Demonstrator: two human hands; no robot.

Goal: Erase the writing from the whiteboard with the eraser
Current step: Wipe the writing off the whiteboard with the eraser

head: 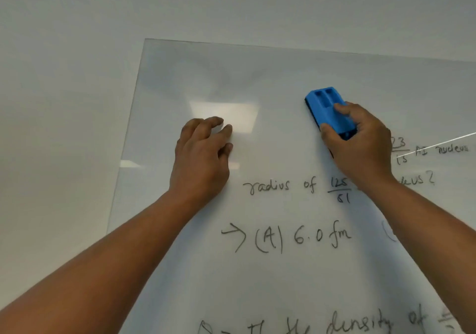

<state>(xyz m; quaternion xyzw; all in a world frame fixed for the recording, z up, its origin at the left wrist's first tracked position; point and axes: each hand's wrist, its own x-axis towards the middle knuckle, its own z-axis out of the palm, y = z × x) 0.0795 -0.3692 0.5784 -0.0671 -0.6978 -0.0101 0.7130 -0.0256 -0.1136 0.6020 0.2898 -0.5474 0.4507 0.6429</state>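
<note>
While much writing (296, 186) remains across the whiteboard (270, 76), only its upper left looks clean, so the job seems barely begun. At 1 o'clock, the right hand (360, 140) clamps the blue eraser (328, 109), its long axis pointing toward 11 o'clock; the left hand (203, 153), fingers loosely apart, rests on bare board.

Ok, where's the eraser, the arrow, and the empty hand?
eraser (325, 107): head view, on its blue top.
arrow (235, 235): head view, on its tip.
left hand (199, 158): head view, on its back.
</note>
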